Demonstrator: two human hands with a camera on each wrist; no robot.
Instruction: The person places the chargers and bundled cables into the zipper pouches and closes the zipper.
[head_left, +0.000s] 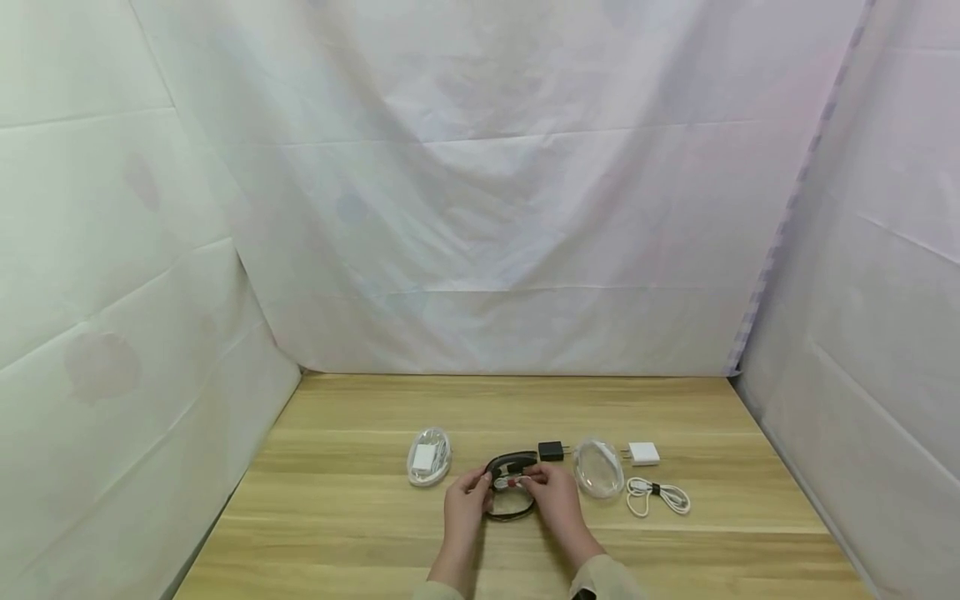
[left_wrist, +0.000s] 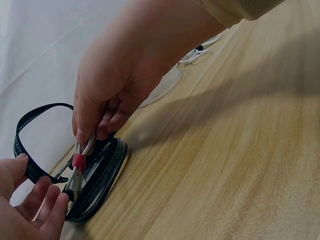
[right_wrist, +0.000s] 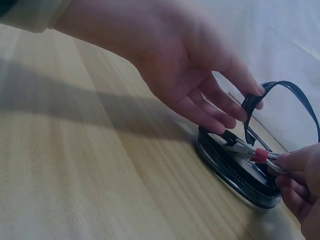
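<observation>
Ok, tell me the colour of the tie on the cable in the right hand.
The tie is red; it shows best in the right wrist view.

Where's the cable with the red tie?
In the head view, low and just right of centre: the right hand pinches the white cable at the open, black-trimmed case.

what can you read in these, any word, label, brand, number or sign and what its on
None: no word, label, brand, number or sign can be read in any view.
Black plug and white plug: too small in the head view to tell whether they carry print.
Red band on the held cable: no readable mark.
Black-edged case: no legible text.
</observation>
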